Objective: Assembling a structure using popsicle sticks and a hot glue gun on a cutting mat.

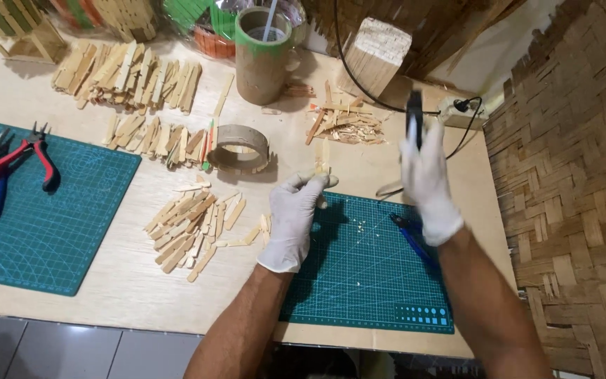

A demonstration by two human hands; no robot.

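A small wooden stick piece [320,177] sits pinched in the gloved left hand [294,217] at the top edge of the green cutting mat [366,274]. The gloved right hand [426,186], raised and blurred, grips a black corded tool [414,119]. Loose wooden sticks [191,228] lie beside them on the counter [128,281].

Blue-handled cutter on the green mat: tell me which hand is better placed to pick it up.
Right. The right hand hovers just above the blue-handled cutter, though it already grips a dark tool; the left hand holds a wooden stick.
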